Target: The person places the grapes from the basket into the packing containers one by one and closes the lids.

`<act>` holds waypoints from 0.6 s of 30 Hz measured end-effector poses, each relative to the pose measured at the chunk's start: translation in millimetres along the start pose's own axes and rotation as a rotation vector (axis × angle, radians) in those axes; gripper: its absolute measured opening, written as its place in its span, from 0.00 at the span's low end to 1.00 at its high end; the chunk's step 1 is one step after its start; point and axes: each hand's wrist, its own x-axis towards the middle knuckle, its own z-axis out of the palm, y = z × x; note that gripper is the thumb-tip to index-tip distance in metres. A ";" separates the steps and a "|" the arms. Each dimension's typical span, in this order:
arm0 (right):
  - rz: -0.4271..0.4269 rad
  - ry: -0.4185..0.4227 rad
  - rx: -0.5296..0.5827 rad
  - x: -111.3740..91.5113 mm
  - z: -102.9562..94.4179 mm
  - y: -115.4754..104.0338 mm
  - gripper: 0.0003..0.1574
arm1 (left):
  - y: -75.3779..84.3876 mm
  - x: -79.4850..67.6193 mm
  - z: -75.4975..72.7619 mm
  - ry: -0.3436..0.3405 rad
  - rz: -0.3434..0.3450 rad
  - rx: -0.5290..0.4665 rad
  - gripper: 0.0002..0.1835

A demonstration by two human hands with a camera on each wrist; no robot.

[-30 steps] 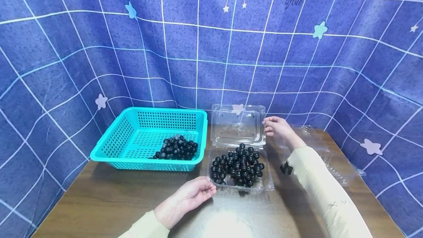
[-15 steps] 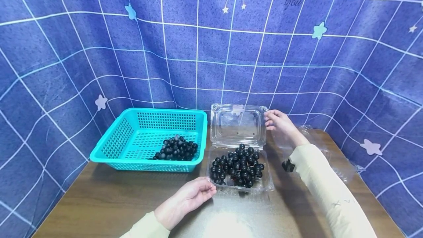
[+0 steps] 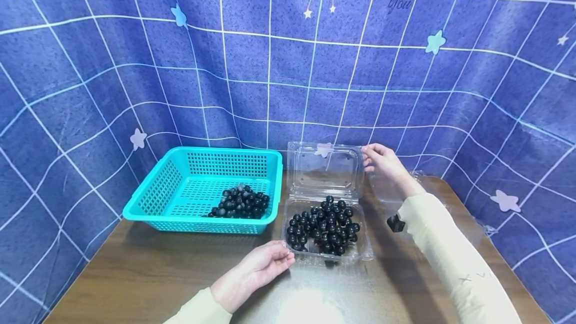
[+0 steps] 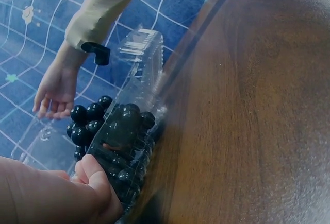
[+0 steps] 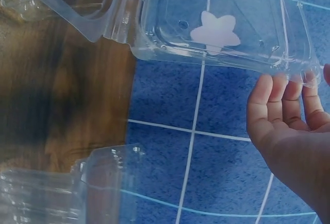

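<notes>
A clear plastic clamshell container (image 3: 363, 250) sits on the table, filled with dark grapes (image 3: 332, 226). Its hinged lid (image 3: 308, 171) stands raised at the back, near the curtain. My left hand (image 3: 261, 265) pinches the front left corner of the container's rim; in the left wrist view the thumb and fingers lie along that edge, close to the grapes. Up at the lid's right side, my right hand (image 3: 384, 163) holds the upper corner. The right wrist view shows its curled fingers (image 5: 263, 98) at the lid's edge, with the thumb mostly out of frame.
Left of the container stands a turquoise plastic basket (image 3: 202, 226) with more dark grapes (image 3: 243, 204) in its right part. More clear plastic packaging (image 3: 387, 189) lies on the right, partly behind my right arm. A blue patterned curtain (image 3: 252, 74) hangs around the wooden table (image 3: 148, 264).
My right hand has moved slightly up and to the right along the lid's edge, and the lid's right side has shifted a little with it. The left hand and grapes have stayed put.
</notes>
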 end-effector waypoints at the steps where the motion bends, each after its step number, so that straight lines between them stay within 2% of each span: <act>1: -0.007 0.002 -0.015 -0.4 0.3 -1.1 0.17 | -0.3 0.2 -0.1 0.002 0.001 0.001 0.32; 7: -0.053 -0.006 -0.074 -3.0 0.4 -6.6 0.16 | -1.3 0.3 -0.6 -0.001 0.006 0.001 0.32; 12: -0.037 -0.016 -0.054 -3.3 1.3 -10.6 0.11 | -0.6 0.3 0.1 0.001 0.006 -0.009 0.30; 18: -0.026 -0.026 -0.025 -4.0 1.0 -12.1 0.10 | 0.3 -0.2 1.1 0.004 0.007 -0.028 0.25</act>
